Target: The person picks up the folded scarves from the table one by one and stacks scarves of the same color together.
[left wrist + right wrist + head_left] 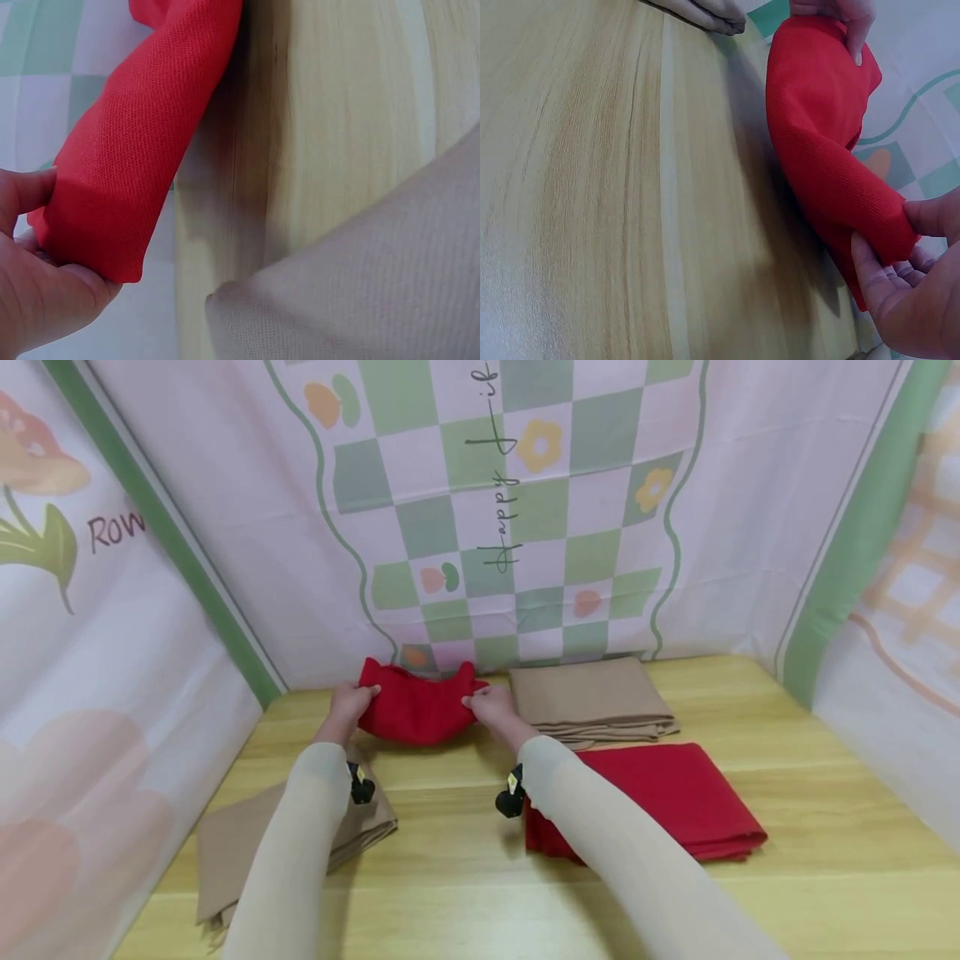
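Note:
A folded red cloth hangs between both hands at the back of the table, its middle sagging and a shadow beneath it. My left hand pinches its left end between thumb and fingers; the left wrist view shows this hand gripping a corner of the knitted-looking fabric. At the other end my right hand pinches the cloth, and in the right wrist view the thumb and fingers of this hand close on its edge.
A folded beige cloth lies at the back right, a folded red cloth in front of it, partly under the right forearm. Another beige cloth lies at the left under the left forearm. Behind the wooden table hangs a printed curtain.

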The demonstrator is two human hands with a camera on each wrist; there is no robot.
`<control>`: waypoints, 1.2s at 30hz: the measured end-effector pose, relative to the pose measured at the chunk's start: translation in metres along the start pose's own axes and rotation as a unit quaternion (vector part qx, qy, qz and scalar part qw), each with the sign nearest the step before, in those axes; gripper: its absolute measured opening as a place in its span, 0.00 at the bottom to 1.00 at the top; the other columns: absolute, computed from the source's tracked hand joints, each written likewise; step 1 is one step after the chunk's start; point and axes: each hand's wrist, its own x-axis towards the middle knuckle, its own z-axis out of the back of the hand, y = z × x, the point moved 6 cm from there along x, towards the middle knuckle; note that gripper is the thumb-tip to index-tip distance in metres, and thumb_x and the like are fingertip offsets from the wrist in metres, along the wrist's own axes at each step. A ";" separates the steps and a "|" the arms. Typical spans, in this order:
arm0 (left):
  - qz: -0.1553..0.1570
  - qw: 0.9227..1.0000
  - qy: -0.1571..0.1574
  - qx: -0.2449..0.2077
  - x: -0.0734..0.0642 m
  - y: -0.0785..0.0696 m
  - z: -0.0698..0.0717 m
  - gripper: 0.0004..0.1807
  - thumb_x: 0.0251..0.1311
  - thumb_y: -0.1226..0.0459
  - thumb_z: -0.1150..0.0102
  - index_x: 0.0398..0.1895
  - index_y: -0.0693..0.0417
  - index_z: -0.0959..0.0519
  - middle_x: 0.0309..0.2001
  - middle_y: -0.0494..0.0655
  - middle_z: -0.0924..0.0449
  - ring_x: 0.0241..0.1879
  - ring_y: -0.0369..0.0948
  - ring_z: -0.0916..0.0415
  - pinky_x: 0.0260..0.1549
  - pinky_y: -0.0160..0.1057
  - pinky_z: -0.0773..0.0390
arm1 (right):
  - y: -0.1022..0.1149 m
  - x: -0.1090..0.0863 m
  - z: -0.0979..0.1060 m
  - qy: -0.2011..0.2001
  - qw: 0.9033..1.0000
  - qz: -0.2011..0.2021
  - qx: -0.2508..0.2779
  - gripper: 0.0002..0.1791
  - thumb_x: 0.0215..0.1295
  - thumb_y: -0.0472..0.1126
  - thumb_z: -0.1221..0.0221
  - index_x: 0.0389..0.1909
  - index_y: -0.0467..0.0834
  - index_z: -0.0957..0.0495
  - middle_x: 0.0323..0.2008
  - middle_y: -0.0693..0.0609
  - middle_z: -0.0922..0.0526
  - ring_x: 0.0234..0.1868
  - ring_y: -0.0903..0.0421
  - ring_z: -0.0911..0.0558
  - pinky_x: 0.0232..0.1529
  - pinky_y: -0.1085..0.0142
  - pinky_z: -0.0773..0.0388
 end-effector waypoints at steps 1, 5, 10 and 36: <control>0.000 1.000 0.001 0.001 0.000 -0.001 0.000 0.23 0.69 0.62 0.47 0.59 0.73 0.28 0.55 0.64 0.27 0.51 0.51 0.28 0.55 0.46 0.28 | 0.001 -0.001 0.000 0.000 1.000 -0.001 -0.002 0.10 0.64 0.34 0.39 0.41 0.30 0.20 0.43 0.44 0.22 0.34 0.54 0.24 0.33 0.64 0.21; 0.003 1.000 0.001 0.004 -0.002 -0.002 -0.001 0.23 0.69 0.62 0.47 0.60 0.72 0.29 0.56 0.64 0.27 0.52 0.51 0.28 0.56 0.46 0.28 | 0.006 -0.004 0.002 0.001 1.000 0.000 -0.007 0.09 0.63 0.33 0.39 0.40 0.30 0.20 0.42 0.45 0.22 0.33 0.55 0.24 0.30 0.68 0.23; 0.002 1.000 0.001 0.016 -0.004 -0.005 0.000 0.23 0.69 0.62 0.47 0.60 0.72 0.29 0.56 0.64 0.27 0.52 0.51 0.27 0.54 0.46 0.27 | 0.012 -0.007 0.004 -0.001 0.999 0.018 -0.032 0.08 0.62 0.34 0.38 0.37 0.31 0.19 0.39 0.45 0.21 0.31 0.56 0.25 0.26 0.69 0.26; -0.056 0.998 0.013 0.017 -0.032 -0.031 -0.005 0.21 0.67 0.62 0.45 0.55 0.71 0.25 0.45 0.60 0.23 0.38 0.46 0.25 0.42 0.41 0.23 | 0.042 -0.030 0.032 0.003 0.992 0.065 -0.108 0.13 0.62 0.40 0.36 0.41 0.34 0.18 0.46 0.44 0.19 0.47 0.51 0.25 0.43 0.62 0.26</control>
